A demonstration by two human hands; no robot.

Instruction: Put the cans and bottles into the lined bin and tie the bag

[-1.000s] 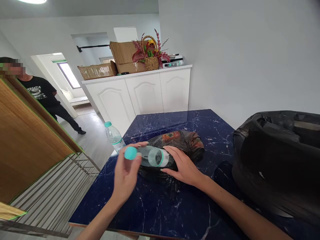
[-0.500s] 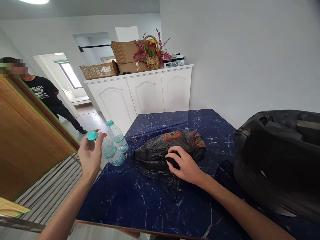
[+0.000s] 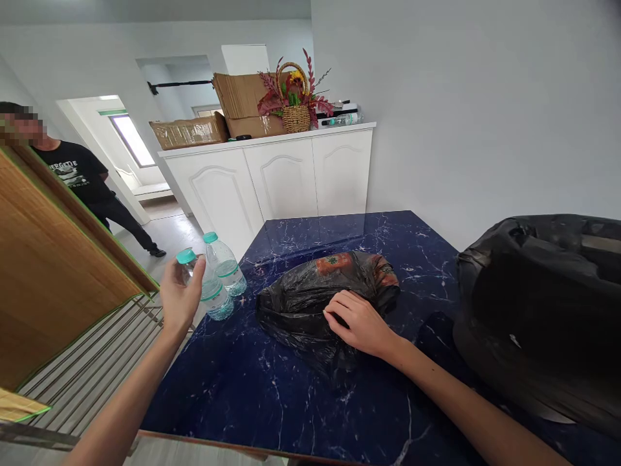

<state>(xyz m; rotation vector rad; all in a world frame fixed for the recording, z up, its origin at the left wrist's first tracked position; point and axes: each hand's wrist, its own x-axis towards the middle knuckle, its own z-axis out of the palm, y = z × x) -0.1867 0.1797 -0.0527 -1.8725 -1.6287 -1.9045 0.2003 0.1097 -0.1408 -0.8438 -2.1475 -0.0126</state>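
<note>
My left hand (image 3: 179, 298) is closed around the upper part of a clear water bottle (image 3: 216, 299) with a turquoise cap, at the table's left edge; the fingers behind it are partly hidden. Just behind it stands a second water bottle (image 3: 227, 266), upright and capped. A crumpled black plastic bag (image 3: 295, 291) with an orange-red printed patch lies in the middle of the dark blue marbled table (image 3: 233, 395). On this bag rests my right hand (image 3: 359, 321), its fingers curled and pinching the plastic at the near side.
A large black bag (image 3: 533, 310) bulges at the table's right. Beyond, a white cabinet (image 3: 286, 178) carries cardboard boxes (image 3: 191, 133) and a flower basket (image 3: 295, 118). At left are a wooden panel (image 3: 63, 272), a metal slatted rack (image 3: 92, 362) and a standing person (image 3: 80, 171).
My left hand has moved slightly right and lower on the near bottle, now gripping below its cap. That bottle stands more upright. The right hand's fingers have drawn closer together on the plastic bag.
</note>
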